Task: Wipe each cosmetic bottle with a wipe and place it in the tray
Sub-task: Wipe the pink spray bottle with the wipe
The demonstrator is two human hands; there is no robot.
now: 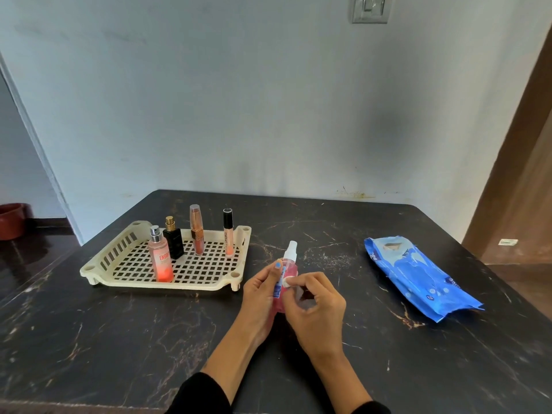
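My left hand grips a pink spray bottle with a white cap, held upright over the table just right of the tray. My right hand presses a small white wipe against the bottle's side, fingers curled round the wipe. The cream slotted tray sits at the left and holds several upright items: a pink mist bottle, a black perfume bottle, a rose-gold tube and a slim lip gloss.
A blue pack of wipes lies on the dark marble table to the right. A pale wall stands behind the table, a brown door frame at far right, a red pot on the floor at left.
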